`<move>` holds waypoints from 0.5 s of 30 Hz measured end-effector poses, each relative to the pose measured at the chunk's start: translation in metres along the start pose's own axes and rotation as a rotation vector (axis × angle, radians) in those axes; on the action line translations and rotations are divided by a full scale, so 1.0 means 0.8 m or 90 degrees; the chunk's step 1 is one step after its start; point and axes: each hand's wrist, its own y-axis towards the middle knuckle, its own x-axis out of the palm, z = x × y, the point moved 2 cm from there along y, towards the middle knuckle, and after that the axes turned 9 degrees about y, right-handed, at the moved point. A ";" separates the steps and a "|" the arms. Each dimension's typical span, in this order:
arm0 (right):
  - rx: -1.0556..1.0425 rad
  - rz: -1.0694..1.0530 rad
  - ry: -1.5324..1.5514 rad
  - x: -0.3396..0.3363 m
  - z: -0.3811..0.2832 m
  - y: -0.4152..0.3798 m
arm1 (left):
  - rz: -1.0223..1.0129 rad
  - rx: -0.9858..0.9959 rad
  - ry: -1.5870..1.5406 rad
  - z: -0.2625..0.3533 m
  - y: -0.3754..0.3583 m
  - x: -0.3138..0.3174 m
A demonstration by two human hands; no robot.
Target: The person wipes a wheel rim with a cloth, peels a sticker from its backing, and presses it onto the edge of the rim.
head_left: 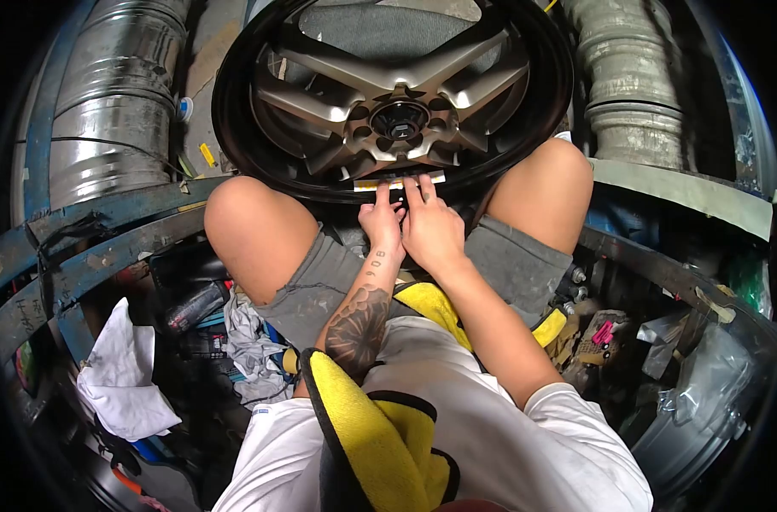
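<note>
A car wheel rim with bronze-grey spokes (pixel 320 64) and a glossy black outer lip (pixel 228 102) stands between my knees, its face turned up toward me. Across the near inside of the lip lies a narrow white-and-yellow strip (pixel 368 185). My left hand (pixel 380 224) reaches it from the left, index finger stretched out onto the strip and the other fingers partly hidden. Beside it, almost touching, my right hand (pixel 433 229) presses the strip with two outstretched, slightly spread fingertips. Neither hand grips anything that I can see.
Metal drums or stacked rims stand at left (pixel 119 94) and right (pixel 632 85). Blue metal frame bars (pixel 107 209) run past both knees. A yellow cloth (pixel 367 410) lies over my lap. White rags (pixel 124 375), bags and tools clutter the floor around me.
</note>
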 end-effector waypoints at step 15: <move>0.048 -0.072 -0.085 0.010 0.004 0.002 | 0.006 0.002 -0.040 0.005 -0.006 0.002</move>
